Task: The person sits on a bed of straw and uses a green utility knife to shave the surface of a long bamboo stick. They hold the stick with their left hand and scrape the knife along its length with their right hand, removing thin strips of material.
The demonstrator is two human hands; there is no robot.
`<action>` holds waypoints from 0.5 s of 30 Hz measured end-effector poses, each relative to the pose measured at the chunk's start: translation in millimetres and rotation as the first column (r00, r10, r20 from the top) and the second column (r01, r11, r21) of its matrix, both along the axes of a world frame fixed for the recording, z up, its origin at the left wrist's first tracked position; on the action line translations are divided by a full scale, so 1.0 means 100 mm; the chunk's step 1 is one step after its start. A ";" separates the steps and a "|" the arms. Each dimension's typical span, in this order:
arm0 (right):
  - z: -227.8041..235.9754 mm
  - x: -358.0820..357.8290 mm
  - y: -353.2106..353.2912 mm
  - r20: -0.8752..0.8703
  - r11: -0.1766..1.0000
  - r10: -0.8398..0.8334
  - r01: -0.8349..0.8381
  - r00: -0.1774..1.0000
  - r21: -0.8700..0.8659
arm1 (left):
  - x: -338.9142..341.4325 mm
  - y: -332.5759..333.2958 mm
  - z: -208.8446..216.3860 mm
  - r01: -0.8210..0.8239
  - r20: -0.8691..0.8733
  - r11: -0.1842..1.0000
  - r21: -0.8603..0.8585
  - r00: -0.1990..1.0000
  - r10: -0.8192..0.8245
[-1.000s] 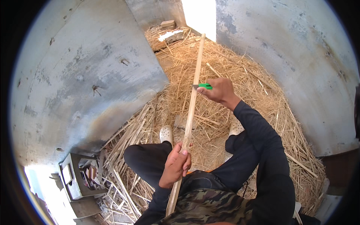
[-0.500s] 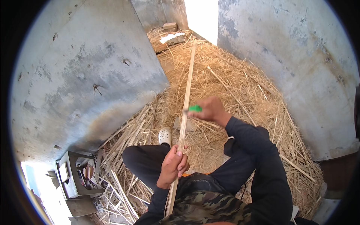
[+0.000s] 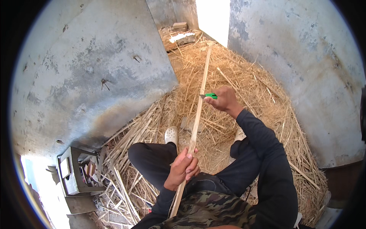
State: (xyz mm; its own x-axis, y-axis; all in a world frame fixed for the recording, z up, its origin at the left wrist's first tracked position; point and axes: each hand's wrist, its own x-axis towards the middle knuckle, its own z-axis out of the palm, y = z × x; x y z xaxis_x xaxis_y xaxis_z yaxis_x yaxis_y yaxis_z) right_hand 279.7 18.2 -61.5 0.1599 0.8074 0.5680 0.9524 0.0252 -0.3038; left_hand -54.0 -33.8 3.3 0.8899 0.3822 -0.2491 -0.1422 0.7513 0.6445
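Note:
A long, flat, pale strip of split bamboo or wood (image 3: 199, 114) runs from beside my body out over the shavings, its far end near the doorway. Low on the strip, my left hand (image 3: 182, 170) is closed around it, thumb on top. Farther up, my right hand (image 3: 223, 100) grips a green-handled knife (image 3: 211, 95). The knife's short dark blade lies against the strip, crossing it. Part of the handle is hidden inside my fingers.
Pale shavings (image 3: 263, 103) cover the floor. Split strips (image 3: 129, 133) lie heaped at the left, near a small grey stool-like frame (image 3: 82, 171) holding odds and ends. Weathered grey walls (image 3: 91, 61) stand on both sides. A pale clog (image 3: 171, 135) shows on my foot.
My right hand has moved the knife farther up the strip, away from my body. The left hand still holds the strip, whose far end now appears more to the right.

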 end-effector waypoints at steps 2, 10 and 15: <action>-0.04 0.04 0.07 -0.005 0.999 -0.003 0.002 1.000 -0.036 | 0.00 0.01 0.01 0.031 0.014 0.999 0.009 0.999 -0.031; 0.00 0.71 0.13 0.073 0.982 -0.186 0.183 0.980 0.055 | -0.13 -0.09 0.03 0.120 -0.064 0.991 0.060 0.991 -0.116; -0.07 1.65 -0.04 -0.241 0.845 -0.534 0.516 0.810 -0.139 | -0.40 -0.35 0.17 0.293 -0.204 0.954 0.061 0.940 -0.275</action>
